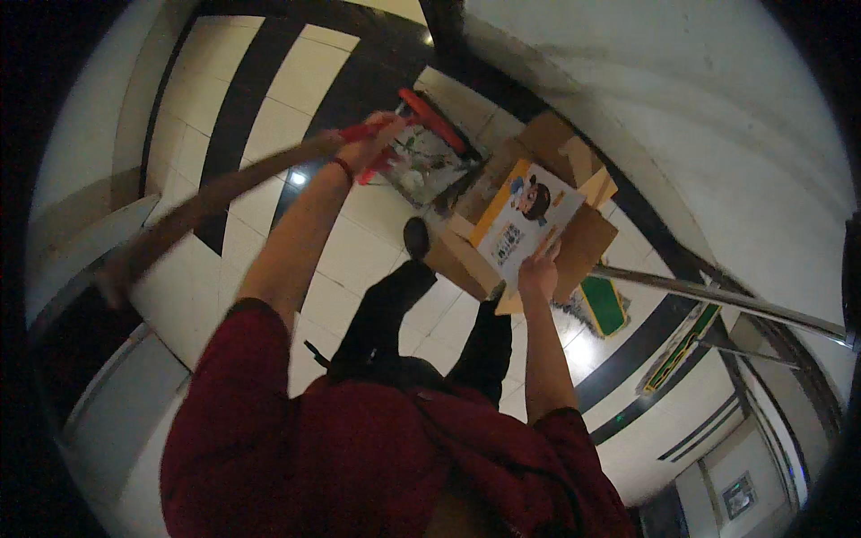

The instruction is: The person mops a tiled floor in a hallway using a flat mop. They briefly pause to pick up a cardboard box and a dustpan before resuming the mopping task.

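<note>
My left hand (377,138) is closed around the red upper part of a long, wooden-looking handle (235,185), whose other end is blurred at the left. Just beyond the hand is a red bar-shaped tool head (434,121); how it joins the handle is unclear. Below this head lies a patch of pale litter with green bits (424,165). A flat white and orange printed board (528,215) is in my right hand (538,276), gripped by its lower edge. It bears a cartoon figure and writing, and hides part of an opened cardboard box (461,259) beneath it.
Flat green dust mops with grey fringes (605,306) lie on the tiled floor (363,232) at the right. A metal pole (726,299) slants across there. A pale wall (672,121) runs behind the box. My dark shoe (417,237) is beside the box.
</note>
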Tool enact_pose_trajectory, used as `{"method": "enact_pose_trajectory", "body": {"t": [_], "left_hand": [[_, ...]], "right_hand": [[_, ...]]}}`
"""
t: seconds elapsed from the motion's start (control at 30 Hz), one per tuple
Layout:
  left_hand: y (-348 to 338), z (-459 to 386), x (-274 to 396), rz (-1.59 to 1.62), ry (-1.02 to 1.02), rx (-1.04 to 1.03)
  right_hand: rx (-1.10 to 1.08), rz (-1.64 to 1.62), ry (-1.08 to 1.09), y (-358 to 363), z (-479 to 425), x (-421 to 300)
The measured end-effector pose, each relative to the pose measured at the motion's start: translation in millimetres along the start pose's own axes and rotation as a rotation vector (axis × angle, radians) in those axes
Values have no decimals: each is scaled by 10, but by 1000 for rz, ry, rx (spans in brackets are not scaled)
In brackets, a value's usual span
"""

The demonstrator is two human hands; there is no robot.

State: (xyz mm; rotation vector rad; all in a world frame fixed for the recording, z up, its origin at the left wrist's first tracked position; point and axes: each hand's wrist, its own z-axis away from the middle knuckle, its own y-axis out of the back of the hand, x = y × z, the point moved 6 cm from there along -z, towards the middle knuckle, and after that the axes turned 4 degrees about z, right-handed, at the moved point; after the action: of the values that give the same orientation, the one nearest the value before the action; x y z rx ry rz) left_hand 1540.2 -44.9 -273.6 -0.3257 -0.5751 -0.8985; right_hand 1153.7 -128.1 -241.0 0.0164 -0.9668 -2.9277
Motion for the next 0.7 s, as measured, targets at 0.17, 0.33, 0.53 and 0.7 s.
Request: {"method": "enact_pose_trajectory", "body": {"t": [0.17, 0.33, 0.53, 0.7], "left_hand": [[34, 97, -267, 45, -118, 286], [1068, 942, -445, 253, 7, 471], [1786, 2478, -379, 320, -129, 775], [2111, 2998, -282, 294, -230, 1044]], "right_hand": [[297, 314, 395, 224, -288, 419], [330, 87, 242, 643, -397, 635], [414, -168, 460, 1044, -709, 540], [238, -132, 525, 1327, -574, -408]]}}
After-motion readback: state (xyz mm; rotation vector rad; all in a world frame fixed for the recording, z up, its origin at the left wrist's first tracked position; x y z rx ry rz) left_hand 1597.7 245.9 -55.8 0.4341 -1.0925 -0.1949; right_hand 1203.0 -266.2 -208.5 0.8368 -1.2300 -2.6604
